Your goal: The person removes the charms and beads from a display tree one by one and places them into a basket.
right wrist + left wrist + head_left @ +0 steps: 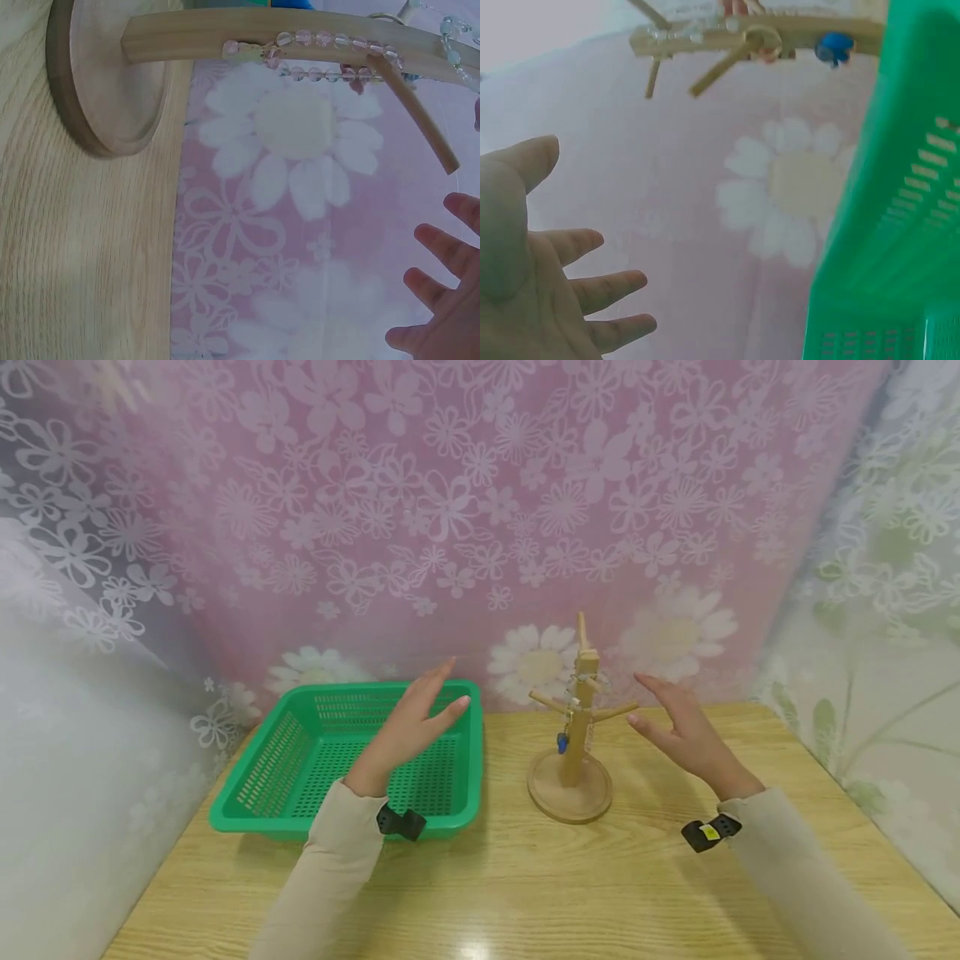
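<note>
A wooden peg stand [577,727] with a round base stands upright on the table, several pegs sticking out from its post. Beaded bracelets [322,39] hang from its pegs, and a small blue trinket [562,742] dangles low on the left side. My left hand [408,727] hovers over the right part of a green plastic basket [480,760], its fingers extended and holding nothing. To the right of the stand, my right hand [686,735] is in the air with spread fingers, near a peg [420,116] but apart from it.
The stand and basket are on a light wood-grain table [510,893]. Behind it hangs a pink flowered curtain [450,527], close to the table's back edge. Pale flowered cloth [900,610] covers the right side. A black strap device [401,821] sits on the left wrist.
</note>
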Tool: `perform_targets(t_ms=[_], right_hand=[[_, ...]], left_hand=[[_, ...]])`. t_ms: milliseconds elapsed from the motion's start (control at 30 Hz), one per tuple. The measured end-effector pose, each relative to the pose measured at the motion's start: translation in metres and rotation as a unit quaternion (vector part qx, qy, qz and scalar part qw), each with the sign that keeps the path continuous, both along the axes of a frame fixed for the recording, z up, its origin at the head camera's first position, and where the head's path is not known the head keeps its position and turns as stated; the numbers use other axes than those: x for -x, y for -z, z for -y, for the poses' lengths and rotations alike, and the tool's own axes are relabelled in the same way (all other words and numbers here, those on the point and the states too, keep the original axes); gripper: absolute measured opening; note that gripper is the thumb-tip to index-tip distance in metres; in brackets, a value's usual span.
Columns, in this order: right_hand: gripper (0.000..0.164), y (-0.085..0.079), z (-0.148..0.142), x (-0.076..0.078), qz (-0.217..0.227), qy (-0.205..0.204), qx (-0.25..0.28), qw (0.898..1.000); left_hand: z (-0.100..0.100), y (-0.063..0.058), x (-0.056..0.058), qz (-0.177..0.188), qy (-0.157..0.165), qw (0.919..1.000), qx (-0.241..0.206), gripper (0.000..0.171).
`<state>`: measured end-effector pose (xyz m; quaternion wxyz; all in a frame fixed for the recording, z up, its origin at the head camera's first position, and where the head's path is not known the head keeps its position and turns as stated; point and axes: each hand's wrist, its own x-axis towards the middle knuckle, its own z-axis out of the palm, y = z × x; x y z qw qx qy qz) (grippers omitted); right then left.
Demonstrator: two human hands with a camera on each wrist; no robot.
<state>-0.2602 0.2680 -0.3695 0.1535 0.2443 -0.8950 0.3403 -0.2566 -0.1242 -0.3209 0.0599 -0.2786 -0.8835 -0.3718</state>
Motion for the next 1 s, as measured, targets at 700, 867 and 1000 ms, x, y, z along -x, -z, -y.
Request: perform_targets(t_ms=[700,867,1000], right_hand=[[0.062,0.002,0.006,-0.001,0.018,0.005,0.054,0.998],[0.059,0.003,0.007,-0.002,0.018,0.008,0.063,0.998],[0.056,0.005,0.007,-0.002,0.012,0.011,0.067,0.998]], left_hand=[[-0.085,0.012,-0.034,0.018,-0.053,0.988,-0.144,0.069],[-0.102,0.021,-0.042,0.039,-0.063,0.9775,-0.198,0.071],[-0.113,0.031,-0.049,0.069,-0.056,0.9673,-0.238,0.071]])
